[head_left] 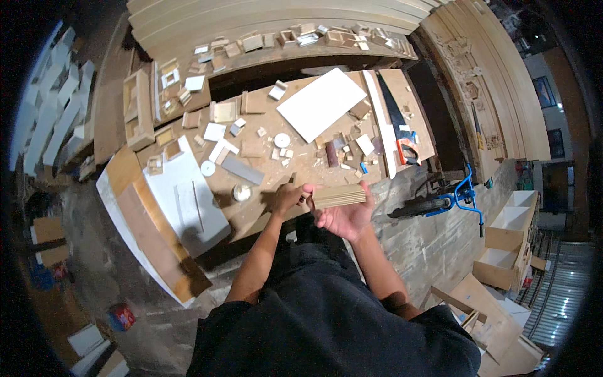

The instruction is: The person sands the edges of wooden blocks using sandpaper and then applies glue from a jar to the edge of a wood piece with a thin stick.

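My right hand [348, 221], palm up, is closed around a small pale wooden block [339, 196] with grooved, layered-looking sides. My left hand [289, 199] is beside the block's left end, with its fingers curled and a fingertip close to the block. A thin tip shows above the left hand; what its fingers hold, if anything, I cannot make out. Both hands are over the near edge of the wooden worktable [301, 169]. To the left of them stands a small round container [241, 192] with whitish contents, near a grey flat strip [243, 170].
A white board [321, 103], a hand saw [407, 152] with an orange handle and several wood offcuts lie on the table. Small wooden boxes [223, 112] stand along its far left. Long planks [276, 25] are stacked behind. A blue bicycle [463, 195] is at the right.
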Demonstrator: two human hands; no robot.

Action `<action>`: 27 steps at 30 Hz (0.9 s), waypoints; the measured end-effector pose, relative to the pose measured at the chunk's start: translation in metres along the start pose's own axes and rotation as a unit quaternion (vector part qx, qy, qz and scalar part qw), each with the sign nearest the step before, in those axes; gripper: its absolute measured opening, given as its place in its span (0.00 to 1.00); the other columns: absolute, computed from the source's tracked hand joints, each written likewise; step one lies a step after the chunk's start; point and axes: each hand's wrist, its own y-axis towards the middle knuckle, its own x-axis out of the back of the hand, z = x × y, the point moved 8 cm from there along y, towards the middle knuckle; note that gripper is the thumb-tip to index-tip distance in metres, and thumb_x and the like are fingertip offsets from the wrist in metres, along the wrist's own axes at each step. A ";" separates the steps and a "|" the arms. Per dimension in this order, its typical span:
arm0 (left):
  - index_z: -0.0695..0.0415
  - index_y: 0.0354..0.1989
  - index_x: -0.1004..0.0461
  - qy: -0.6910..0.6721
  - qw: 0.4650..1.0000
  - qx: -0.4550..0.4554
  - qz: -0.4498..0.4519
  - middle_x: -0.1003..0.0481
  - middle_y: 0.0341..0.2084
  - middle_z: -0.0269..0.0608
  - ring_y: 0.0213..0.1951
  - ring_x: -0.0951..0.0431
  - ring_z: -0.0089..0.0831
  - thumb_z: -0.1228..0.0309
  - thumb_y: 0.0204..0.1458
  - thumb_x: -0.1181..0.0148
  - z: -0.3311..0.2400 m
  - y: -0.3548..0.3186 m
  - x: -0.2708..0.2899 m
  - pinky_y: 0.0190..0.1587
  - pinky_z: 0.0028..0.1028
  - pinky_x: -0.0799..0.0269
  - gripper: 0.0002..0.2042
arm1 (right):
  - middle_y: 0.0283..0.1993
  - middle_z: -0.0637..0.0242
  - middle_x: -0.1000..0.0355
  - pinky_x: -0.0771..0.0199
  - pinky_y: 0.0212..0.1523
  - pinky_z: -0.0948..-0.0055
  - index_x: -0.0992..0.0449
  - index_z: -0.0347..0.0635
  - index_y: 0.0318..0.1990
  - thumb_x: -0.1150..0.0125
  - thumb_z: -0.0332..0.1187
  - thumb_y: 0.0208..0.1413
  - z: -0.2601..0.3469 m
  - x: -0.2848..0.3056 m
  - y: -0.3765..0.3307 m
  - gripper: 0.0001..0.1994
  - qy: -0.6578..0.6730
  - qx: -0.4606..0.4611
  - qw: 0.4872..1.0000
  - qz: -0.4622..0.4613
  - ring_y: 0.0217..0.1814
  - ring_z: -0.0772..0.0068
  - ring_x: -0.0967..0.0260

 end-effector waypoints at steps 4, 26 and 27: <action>0.65 0.42 0.19 0.079 0.994 -0.046 -0.066 0.19 0.24 0.49 0.24 0.17 0.33 0.62 0.52 0.34 0.002 0.013 0.006 0.33 0.34 0.21 0.17 | 0.46 0.41 0.30 0.20 0.40 0.61 0.40 0.21 0.66 0.59 0.78 0.54 0.002 0.013 -0.004 0.58 0.001 -0.036 0.999 -0.029 0.42 0.54 0.25; 0.60 0.60 0.27 -0.153 0.981 -0.058 -0.104 0.24 0.53 0.41 0.46 0.25 0.15 0.72 0.50 0.27 -0.084 -0.002 -0.016 0.34 0.20 0.25 0.27 | 0.15 0.57 0.30 0.35 0.07 0.76 0.24 0.29 0.31 0.67 0.76 0.58 0.106 0.060 -0.019 0.48 -0.223 -0.239 0.937 -0.121 0.10 0.69 0.33; 0.59 0.62 0.29 -0.203 0.973 -0.075 -0.080 0.24 0.54 0.40 0.48 0.25 0.17 0.71 0.48 0.26 -0.109 -0.020 -0.017 0.37 0.21 0.24 0.30 | 0.15 0.58 0.30 0.36 0.07 0.77 0.24 0.30 0.31 0.67 0.76 0.58 0.103 0.076 -0.019 0.48 -0.226 -0.246 0.931 -0.146 0.09 0.70 0.34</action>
